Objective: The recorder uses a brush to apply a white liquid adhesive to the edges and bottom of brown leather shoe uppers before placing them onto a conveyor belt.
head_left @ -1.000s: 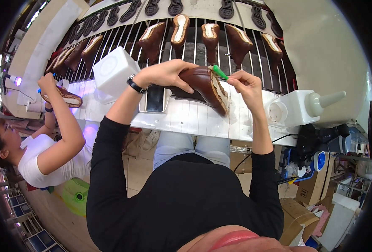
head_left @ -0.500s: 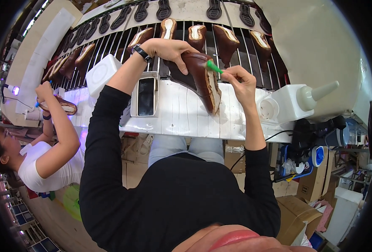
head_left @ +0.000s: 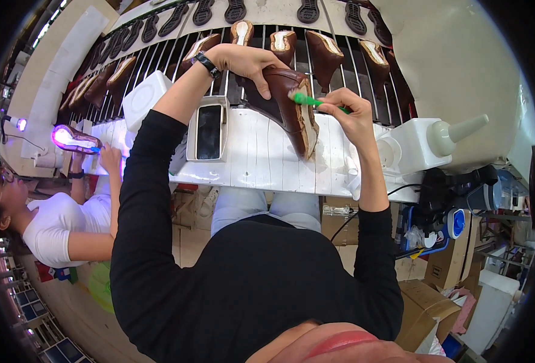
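Swung leftward since earlier, the green-handled brush (head_left: 307, 99) pinched in my right hand (head_left: 351, 114) crosses the right edge of the brown leather shoe (head_left: 287, 110) my left hand (head_left: 249, 62) clasps.

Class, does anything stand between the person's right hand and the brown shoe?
Only the green brush, held in the right hand, spans the gap, its bristles at the brown shoe. Nothing else visible stands between.

left grip (head_left: 247, 63): brown shoe (head_left: 287, 115) | right grip (head_left: 353, 113): brush (head_left: 304, 98) (green-handled)
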`<act>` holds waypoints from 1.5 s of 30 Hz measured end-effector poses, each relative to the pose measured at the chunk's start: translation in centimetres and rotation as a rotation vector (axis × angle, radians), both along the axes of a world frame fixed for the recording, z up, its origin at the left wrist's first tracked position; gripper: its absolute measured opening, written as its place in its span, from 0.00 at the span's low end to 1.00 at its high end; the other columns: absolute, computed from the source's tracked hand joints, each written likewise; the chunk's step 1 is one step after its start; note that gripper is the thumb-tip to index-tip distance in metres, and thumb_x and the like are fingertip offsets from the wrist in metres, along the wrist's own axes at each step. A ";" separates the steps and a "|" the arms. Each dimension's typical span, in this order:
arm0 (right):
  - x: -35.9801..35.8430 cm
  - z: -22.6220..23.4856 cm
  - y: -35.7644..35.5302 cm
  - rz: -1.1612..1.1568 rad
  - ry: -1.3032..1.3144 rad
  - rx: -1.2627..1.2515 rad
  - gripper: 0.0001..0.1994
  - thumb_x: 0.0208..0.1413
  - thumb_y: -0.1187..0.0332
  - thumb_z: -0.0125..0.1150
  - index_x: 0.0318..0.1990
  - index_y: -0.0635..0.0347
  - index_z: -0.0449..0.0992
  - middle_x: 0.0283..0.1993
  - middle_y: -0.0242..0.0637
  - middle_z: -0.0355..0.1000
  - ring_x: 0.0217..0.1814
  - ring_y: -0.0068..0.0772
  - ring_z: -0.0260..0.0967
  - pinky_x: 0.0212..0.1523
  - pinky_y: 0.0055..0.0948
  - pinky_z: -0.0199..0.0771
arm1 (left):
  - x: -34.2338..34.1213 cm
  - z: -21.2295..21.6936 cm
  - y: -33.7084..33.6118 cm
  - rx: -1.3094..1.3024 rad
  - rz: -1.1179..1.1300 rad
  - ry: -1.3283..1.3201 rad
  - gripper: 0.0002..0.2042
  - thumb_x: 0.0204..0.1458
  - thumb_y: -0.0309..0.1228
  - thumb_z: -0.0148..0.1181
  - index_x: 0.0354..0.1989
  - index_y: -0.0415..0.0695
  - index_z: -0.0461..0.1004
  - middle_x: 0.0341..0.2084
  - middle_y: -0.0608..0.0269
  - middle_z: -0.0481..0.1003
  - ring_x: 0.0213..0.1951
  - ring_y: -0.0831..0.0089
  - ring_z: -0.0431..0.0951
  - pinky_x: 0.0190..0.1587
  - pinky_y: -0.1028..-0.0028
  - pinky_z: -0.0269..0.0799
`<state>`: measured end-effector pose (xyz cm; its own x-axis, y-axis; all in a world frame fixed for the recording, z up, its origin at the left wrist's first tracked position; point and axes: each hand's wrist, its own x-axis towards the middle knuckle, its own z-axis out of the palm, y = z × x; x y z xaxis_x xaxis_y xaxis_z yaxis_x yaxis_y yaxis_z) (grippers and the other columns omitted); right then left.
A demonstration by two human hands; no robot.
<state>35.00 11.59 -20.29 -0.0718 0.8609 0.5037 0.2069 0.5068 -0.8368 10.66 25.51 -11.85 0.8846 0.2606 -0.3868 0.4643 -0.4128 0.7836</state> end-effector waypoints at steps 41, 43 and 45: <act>6.5 -5.1 -10.9 -0.525 0.398 -0.260 0.07 0.60 0.70 0.61 0.38 0.66 0.79 0.33 0.33 0.76 0.20 0.13 0.54 0.20 0.15 0.48 | -23.3 2.2 1.8 0.762 1.373 -0.592 0.21 0.41 0.38 0.74 0.42 0.41 0.80 0.35 0.61 0.82 0.37 0.74 0.81 0.43 0.73 0.74; 7.0 -5.2 -12.2 -0.645 0.398 -0.244 0.07 0.60 0.70 0.61 0.38 0.66 0.78 0.35 0.34 0.76 0.20 0.12 0.54 0.19 0.15 0.48 | -26.1 0.9 8.8 0.946 1.472 -0.401 0.25 0.39 0.49 0.73 0.42 0.46 0.81 0.36 0.59 0.82 0.38 0.66 0.82 0.43 0.70 0.75; 7.4 -4.7 -14.0 -0.745 0.376 -0.218 0.06 0.61 0.71 0.59 0.38 0.66 0.78 0.37 0.34 0.76 0.20 0.12 0.54 0.19 0.14 0.48 | -26.3 0.2 13.2 0.970 1.498 -0.346 0.26 0.37 0.52 0.72 0.41 0.47 0.80 0.37 0.56 0.81 0.41 0.58 0.81 0.44 0.65 0.74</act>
<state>42.39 -2.41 -25.03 0.6882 0.6978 0.1988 0.1113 0.1692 -0.9793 -15.61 38.71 -11.70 -0.2840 0.8186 0.4993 0.7171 -0.1643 0.6773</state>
